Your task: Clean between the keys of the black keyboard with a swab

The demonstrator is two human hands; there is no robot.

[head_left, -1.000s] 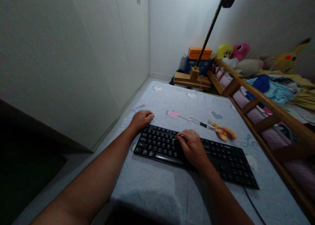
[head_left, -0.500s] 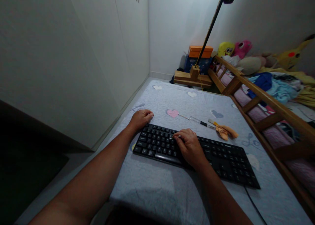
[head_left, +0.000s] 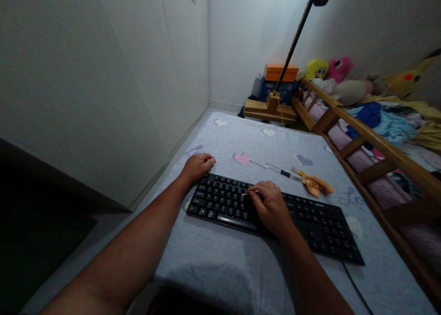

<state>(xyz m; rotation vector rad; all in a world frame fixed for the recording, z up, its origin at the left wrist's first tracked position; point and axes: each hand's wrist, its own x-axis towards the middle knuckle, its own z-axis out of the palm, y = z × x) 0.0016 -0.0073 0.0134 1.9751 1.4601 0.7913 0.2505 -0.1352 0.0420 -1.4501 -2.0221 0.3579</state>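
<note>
A black keyboard (head_left: pixel 225 200) lies at a slant on the cloth-covered surface, its cable leaving near the right end. My right hand (head_left: pixel 270 207) is over its middle, thumb and fingers pinched on a thin white cotton swab (head_left: pixel 245 194) whose tip meets the keys. At the keyboard's far left corner rests my left hand (head_left: pixel 197 167), fingers curled and pressed to the thumb; whether anything is between them cannot be made out. Beyond the keyboard lie a thin metal tool with a black grip (head_left: pixel 285 173), an orange cloth (head_left: pixel 312 185) and a yellow-and-white brush-like tool (head_left: pixel 296 170).
A pale cabinet (head_left: pixel 138 76) rises along the left. On the right runs a wooden bed rail (head_left: pixel 375 133), with plush toys and clothes behind it. A wooden stand (head_left: pixel 270 108) with a black pole and an orange box (head_left: pixel 280 72) are at the back.
My right hand has shifted slightly to the right along the keys with the cotton swab. My left hand and the keyboard have stayed in place.
</note>
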